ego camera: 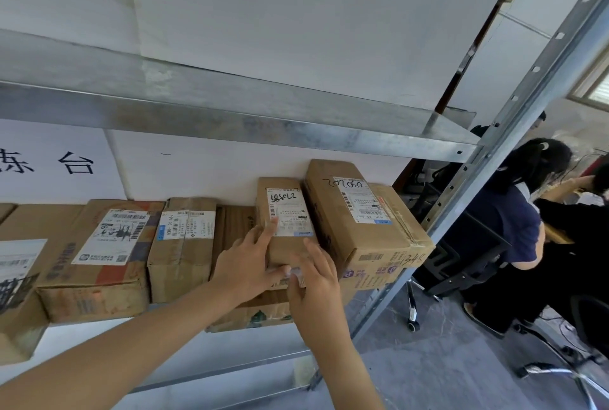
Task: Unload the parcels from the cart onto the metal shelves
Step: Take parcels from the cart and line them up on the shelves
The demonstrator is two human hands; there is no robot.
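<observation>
Pressing on: a person sets both hands on the small parcel at the metal rack.
Left hand: fingers stretched flat over the small parcel's top, index tip on its white label, thumb along its front edge; not clenched.
Right hand: fingers lying straight on the small parcel's near right corner, thumb against its front face; resting on it, not curled round it.
Small parcel: brown carton with a handwritten number on the label, sitting on top of a flat box with green print.
Right of the small parcel: a taller parcel touching its side, stacked on a carton with purple logos.
Left of the small parcel: a taped parcel, then a wide box with orange print.
Above the small parcel: a bare galvanised shelf.
Far right of the small parcel: the rack's slotted post, and beyond it seated people.
</observation>
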